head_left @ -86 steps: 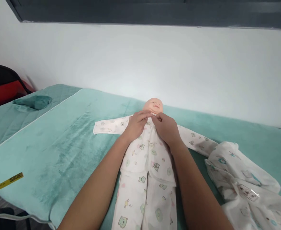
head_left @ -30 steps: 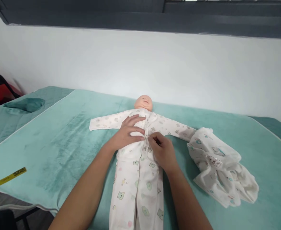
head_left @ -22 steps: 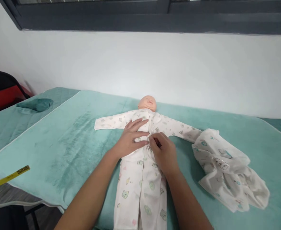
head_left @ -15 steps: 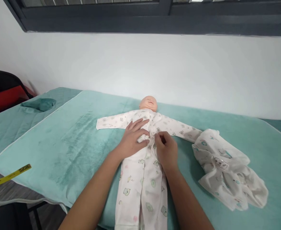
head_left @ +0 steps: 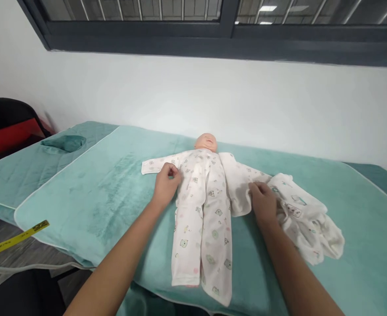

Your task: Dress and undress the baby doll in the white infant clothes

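A baby doll (head_left: 206, 142) lies on its back, dressed in a white patterned baby romper (head_left: 188, 219) with long sleeves and two legs. On the right, the romper's front flap (head_left: 237, 188) is folded outward, showing its plain inside. My right hand (head_left: 264, 202) is closed on this flap's outer edge, close to a crumpled white cloth. My left hand (head_left: 167, 184) is beside the romper's left side, below the sleeve, its fingers curled into a pinch; what is between them, if anything, is hidden.
A crumpled white printed cloth (head_left: 308, 219) lies right of the doll on the green padded cover (head_left: 91, 197). A yellow strip (head_left: 15, 239) juts in at the lower left. Behind are a wall (head_left: 180, 92) and a dark window frame (head_left: 130, 41); a black and red chair (head_left: 9, 127) stands left.
My hands have moved apart from the romper's middle. The right hand has drawn the front flap open to the right; the left has gone to the romper's left side. The view has tilted up.
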{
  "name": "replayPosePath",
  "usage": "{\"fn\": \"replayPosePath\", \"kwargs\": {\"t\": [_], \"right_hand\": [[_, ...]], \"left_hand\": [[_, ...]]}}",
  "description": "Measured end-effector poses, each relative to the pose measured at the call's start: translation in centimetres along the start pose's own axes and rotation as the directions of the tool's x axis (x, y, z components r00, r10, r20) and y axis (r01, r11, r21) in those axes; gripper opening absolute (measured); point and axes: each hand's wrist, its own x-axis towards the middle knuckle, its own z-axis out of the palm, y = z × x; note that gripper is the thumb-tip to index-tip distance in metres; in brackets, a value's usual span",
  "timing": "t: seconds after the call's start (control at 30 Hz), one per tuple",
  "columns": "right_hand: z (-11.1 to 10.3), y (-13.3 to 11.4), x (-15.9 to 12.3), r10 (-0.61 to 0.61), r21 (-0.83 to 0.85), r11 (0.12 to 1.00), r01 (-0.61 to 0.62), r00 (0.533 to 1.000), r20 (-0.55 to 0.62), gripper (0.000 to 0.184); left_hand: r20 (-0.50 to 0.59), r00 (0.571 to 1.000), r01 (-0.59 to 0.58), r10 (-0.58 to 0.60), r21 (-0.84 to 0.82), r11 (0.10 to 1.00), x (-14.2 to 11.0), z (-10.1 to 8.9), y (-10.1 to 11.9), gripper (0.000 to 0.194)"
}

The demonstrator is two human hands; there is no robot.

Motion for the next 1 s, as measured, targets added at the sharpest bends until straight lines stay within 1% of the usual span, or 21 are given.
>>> {"fn": "replayPosePath", "kwargs": {"t": [0.03,0.1,0.13,0.2,0.27,0.33,0.4,0.43,0.5,0.57,0.6,0.67,0.73,0.8,0.83,0.9,0.93,1.0], "right_hand": [[-1.1,0.5,0.4,-0.038,-0.108,0.993,0.039,0.999,0.01,0.028],[-3.0,1.6,1.1,-0.11,-0.346,0.93,0.122,0.993,0.054,0.026],[-3.8,2.1,1.4,-0.136,-0.437,0.886,0.156,0.988,0.078,0.024],[-4.6,3.1,1.9,-0.181,-0.54,0.814,0.214,0.977,0.114,0.025],[-4.7,3.9,2.3,-0.254,-0.562,0.778,0.279,0.959,0.124,0.027],[-4.5,4.5,2.6,-0.336,-0.561,0.761,0.325,0.938,0.088,0.03],[-4.2,5.1,2.8,-0.359,-0.572,0.759,0.311,0.933,0.032,0.037],[-4.2,5.3,2.9,-0.345,-0.582,0.76,0.288,0.938,0.012,0.039],[-4.2,5.6,2.9,-0.314,-0.596,0.76,0.258,0.949,0.012,0.041],[-4.3,5.8,2.9,-0.311,-0.594,0.756,0.275,0.949,0.044,0.04],[-4.4,5.9,2.9,-0.317,-0.589,0.755,0.288,0.947,0.056,0.039],[-4.4,5.8,2.8,-0.325,-0.578,0.759,0.299,0.944,0.062,0.038],[-4.4,5.7,2.8,-0.324,-0.566,0.771,0.293,0.945,0.048,0.037],[-4.3,5.4,2.7,-0.322,-0.554,0.783,0.283,0.946,0.028,0.037],[-4.4,5.2,2.6,-0.319,-0.548,0.79,0.275,0.948,0.015,0.036],[-4.5,4.9,2.2,-0.301,-0.53,0.812,0.244,0.953,-0.023,0.036],[-4.6,4.6,2.0,-0.284,-0.513,0.83,0.219,0.958,-0.051,0.035],[-4.7,4.1,1.5,-0.257,-0.468,0.868,0.169,0.958,-0.13,0.032]], "left_hand": [[-0.003,1.0,0.019,-0.019,-0.02,1.0,0.1,-0.3,-0.1,0.007],[0.045,0.998,0.039,-0.037,-0.027,0.999,0.0,-0.5,0.0,0.009],[0.092,0.995,0.026,-0.025,-0.003,1.0,-0.2,-0.3,0.3,0.012],[0.192,0.981,-0.05,0.029,0.104,0.993,-0.6,0.7,1.4,0.022],[0.237,0.969,-0.138,0.072,0.279,0.95,-0.8,2.0,2.9,0.03],[0.25,0.965,-0.192,0.085,0.442,0.877,-0.6,3.3,4.4,0.032],[0.271,0.958,-0.233,0.094,0.545,0.805,-0.2,4.3,5.5,0.029],[0.288,0.952,-0.255,0.1,0.575,0.777,0.0,4.7,5.9,0.027],[0.328,0.938,-0.298,0.112,0.599,0.743,0.4,5.2,6.3,0.023],[0.347,0.93,-0.315,0.118,0.592,0.742,0.6,5.3,6.4,0.019],[0.343,0.933,-0.304,0.112,0.58,0.755,0.8,5.2,6.3,0.016],[0.321,0.944,-0.241,0.072,0.529,0.814,1.2,4.8,6.0,0.011],[0.28,0.96,-0.133,0.01,0.424,0.896,1.9,4.0,5.2,0.011],[0.203,0.978,-0.019,-0.046,0.306,0.952,3.0,2.8,3.6,0.014],[0.144,0.987,0.034,-0.074,0.266,0.963,3.5,1.9,2.6,0.015],[0.016,0.991,0.124,-0.133,0.269,0.955,4.6,0.0,0.0,0.013],[-0.037,0.986,0.169,-0.165,0.304,0.938,5.1,-1.0,-1.2,0.012],[-0.132,0.97,0.241,-0.203,0.43,0.87,5.6,-2.6,-3.2,0.011]]}}
